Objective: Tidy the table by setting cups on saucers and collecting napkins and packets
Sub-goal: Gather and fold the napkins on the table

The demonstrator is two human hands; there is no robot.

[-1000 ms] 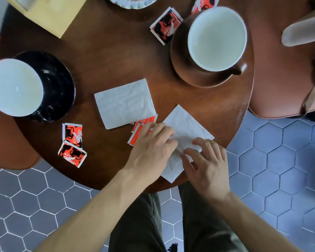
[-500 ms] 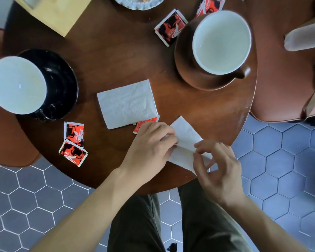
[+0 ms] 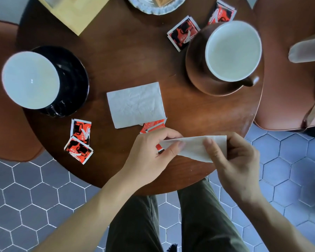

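Over table [image 3: 135, 66], napkin [image 3: 195, 147] lengthwise left-right.

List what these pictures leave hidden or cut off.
- Head view: red packets, partly under the flat napkin and the left hand.
- Plate and yellow box, cut by the top edge.
- Packet print, too small to read.
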